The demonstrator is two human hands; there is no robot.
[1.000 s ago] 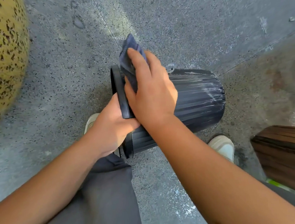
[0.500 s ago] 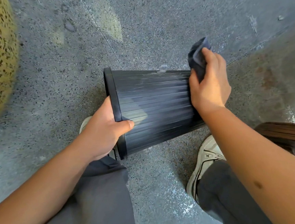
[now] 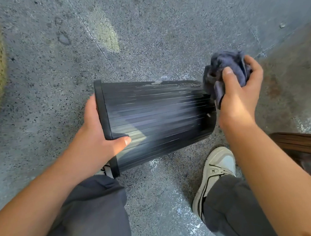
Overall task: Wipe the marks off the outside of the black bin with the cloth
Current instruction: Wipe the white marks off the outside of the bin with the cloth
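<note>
Your left hand grips the rim of the black bin, tipped sideways; your right hand clutches the bunched cloth at its base end.

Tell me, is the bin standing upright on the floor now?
No, the black bin lies on its side, its rim gripped by the left hand.

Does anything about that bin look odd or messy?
Yes. The bin lies tipped on its side, the left hand gripping its rim. Whitish marks streak its upper side, near the cloth bunched in the right hand.
</note>
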